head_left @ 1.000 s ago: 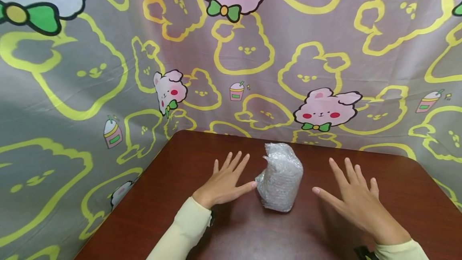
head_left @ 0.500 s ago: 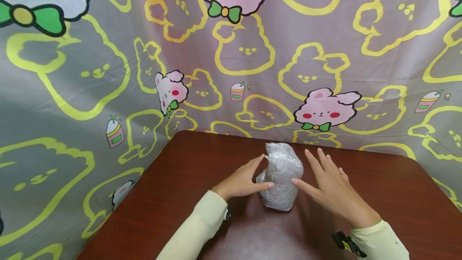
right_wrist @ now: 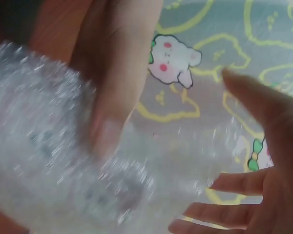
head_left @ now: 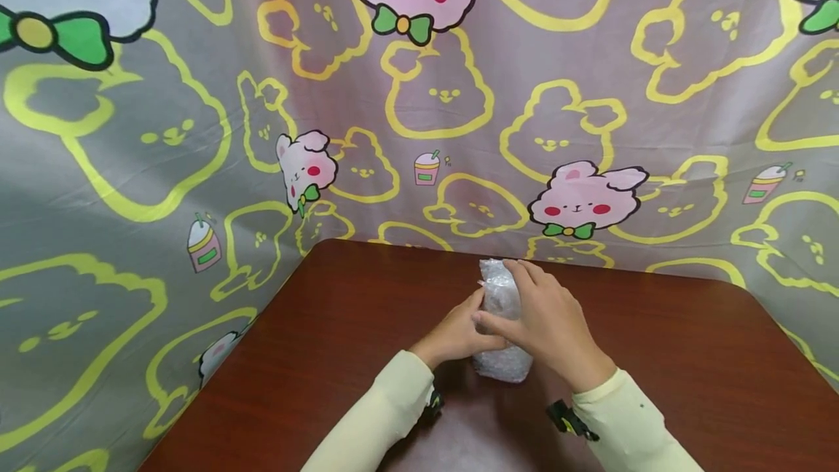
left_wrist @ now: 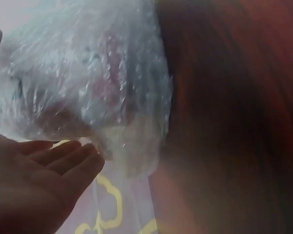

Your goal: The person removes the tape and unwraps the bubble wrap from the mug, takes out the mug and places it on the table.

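L hand [head_left: 457, 333], R hand [head_left: 559, 319], bubble-wrapped pkg [head_left: 503, 301] btwn

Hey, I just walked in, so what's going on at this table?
A person has both hands at a package in bubble wrap, which stands on the brown table near a cartoon-patterned backdrop. The left hand is at its left side, and the right hand reaches around from the right. The wrap is on, and what's inside isn't clear.
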`<state>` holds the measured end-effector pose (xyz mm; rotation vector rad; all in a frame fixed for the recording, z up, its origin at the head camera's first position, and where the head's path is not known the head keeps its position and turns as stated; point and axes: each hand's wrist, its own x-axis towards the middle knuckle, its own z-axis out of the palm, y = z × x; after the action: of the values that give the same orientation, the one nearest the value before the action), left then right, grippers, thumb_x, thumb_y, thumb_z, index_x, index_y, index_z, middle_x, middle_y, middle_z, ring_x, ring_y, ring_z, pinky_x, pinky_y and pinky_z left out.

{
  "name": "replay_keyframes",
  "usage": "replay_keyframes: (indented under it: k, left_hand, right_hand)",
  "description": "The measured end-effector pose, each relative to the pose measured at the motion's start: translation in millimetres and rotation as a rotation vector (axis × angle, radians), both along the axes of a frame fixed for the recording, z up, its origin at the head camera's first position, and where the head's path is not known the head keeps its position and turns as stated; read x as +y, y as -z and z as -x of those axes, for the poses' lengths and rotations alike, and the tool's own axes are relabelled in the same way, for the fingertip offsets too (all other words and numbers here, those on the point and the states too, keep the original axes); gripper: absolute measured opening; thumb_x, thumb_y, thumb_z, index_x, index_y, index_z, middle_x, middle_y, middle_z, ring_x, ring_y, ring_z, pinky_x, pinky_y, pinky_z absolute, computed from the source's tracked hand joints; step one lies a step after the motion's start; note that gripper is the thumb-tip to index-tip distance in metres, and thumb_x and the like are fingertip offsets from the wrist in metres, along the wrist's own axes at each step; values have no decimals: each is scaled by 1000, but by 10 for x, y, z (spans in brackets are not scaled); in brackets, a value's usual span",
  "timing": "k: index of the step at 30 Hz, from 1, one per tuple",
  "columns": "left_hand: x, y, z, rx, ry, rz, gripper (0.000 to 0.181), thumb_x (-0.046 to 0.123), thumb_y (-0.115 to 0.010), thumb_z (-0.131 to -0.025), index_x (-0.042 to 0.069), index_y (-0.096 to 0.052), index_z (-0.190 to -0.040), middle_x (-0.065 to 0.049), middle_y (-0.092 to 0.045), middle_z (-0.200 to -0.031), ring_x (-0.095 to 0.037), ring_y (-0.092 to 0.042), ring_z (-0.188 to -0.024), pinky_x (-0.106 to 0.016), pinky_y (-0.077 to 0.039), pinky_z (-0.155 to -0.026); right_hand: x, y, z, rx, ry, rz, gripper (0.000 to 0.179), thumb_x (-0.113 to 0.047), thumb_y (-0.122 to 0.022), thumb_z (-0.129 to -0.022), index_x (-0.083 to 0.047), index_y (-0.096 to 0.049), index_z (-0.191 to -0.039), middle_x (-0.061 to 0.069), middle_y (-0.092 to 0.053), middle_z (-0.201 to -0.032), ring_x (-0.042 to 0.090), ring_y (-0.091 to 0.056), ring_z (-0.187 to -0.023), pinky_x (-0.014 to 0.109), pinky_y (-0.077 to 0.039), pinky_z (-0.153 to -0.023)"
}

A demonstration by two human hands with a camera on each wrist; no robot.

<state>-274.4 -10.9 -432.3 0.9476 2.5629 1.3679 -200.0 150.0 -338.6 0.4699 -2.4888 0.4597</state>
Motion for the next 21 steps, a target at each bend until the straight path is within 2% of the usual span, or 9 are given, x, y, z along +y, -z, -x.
replay_keyframes:
  k: [3, 6, 8, 11, 16, 21]
  left_hand:
    - [48, 7, -17, -8, -12, -13, 95, 46, -77, -78, 10, -27, -150, -4, -47, -138, -12, -53, -114, -31, -47, -89]
    - [101, -1, -53, -11, -9, -25, 92, 43, -77, -79, 13, -27, -149, -1, -51, -132, -11, -55, -106, -30, -48, -83]
    - [133, -10, -85, 8, -30, -11, 95, 47, -76, -78, 16, -24, -151, 3, -49, -137, -9, -54, -111, -31, -48, -87]
    - [183, -32, -133, 58, -67, 24, 94, 55, -75, -76, 21, -27, -150, 8, -47, -139, -7, -51, -116, -32, -46, -91]
    - [241, -57, -190, 129, -106, 55, 89, 57, -74, -74, 25, -32, -146, 11, -50, -130, -6, -54, -110, -29, -48, -88]
    - [275, -72, -241, 194, -145, 102, 89, 58, -74, -74, 24, -33, -145, 8, -52, -127, -7, -55, -107, -28, -48, -85]
  right_hand:
    - [-91, -47, 34, 33, 5, -28, 79, -49, -81, -70, 0, -56, -127, 17, -62, -117, 37, -62, -94, 53, -51, -71]
    - [-135, -75, 65, 25, 25, -66, 62, -35, -83, -72, 1, -58, -117, 17, -66, -103, 33, -64, -75, 48, -51, -57]
    - [-150, -87, 92, 21, 42, -99, 53, -25, -83, -73, 0, -56, -110, 14, -65, -88, 30, -60, -61, 44, -46, -47]
    - [-154, -98, 127, 34, 67, -156, 35, -12, -79, -74, -2, -54, -96, 9, -57, -67, 28, -51, -46, 40, -38, -37]
    - [-169, -124, 142, 23, 98, -243, 10, -3, -70, -76, -5, -61, -81, 7, -52, -58, 30, -52, -47, 42, -38, -36]
    - [-162, -135, 116, 29, 100, -307, 11, -4, -73, -77, -6, -64, -71, 6, -52, -54, 24, -50, -44, 40, -40, -36]
